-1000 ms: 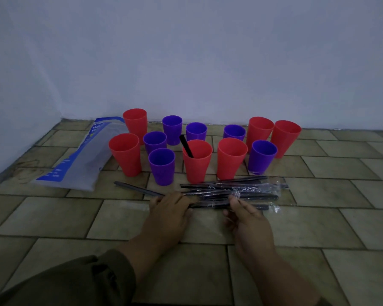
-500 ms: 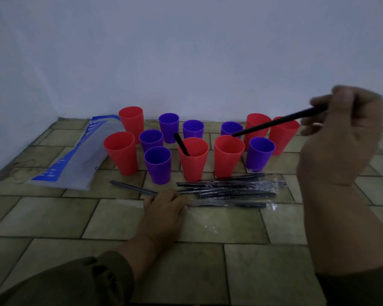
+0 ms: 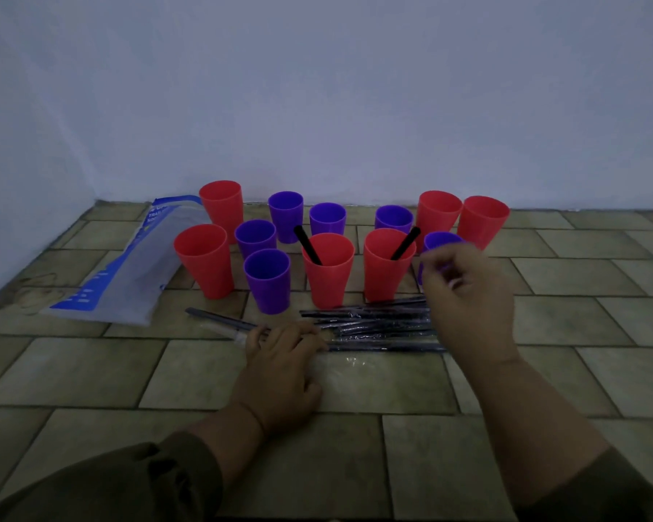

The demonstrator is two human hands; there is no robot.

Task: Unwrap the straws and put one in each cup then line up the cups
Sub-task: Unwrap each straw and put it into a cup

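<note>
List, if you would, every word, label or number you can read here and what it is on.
"TRA...": start of one white line on the blue band of the plastic bag; rest blurred.
Other white print on that bag: too blurred to read.
The cups and straw wrappers: no text visible.

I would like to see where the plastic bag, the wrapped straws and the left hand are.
plastic bag (image 3: 129, 273): head view, on its grey middle.
wrapped straws (image 3: 374, 322): head view, on the middle of the pile.
left hand (image 3: 279, 367): head view, on its back.
</note>
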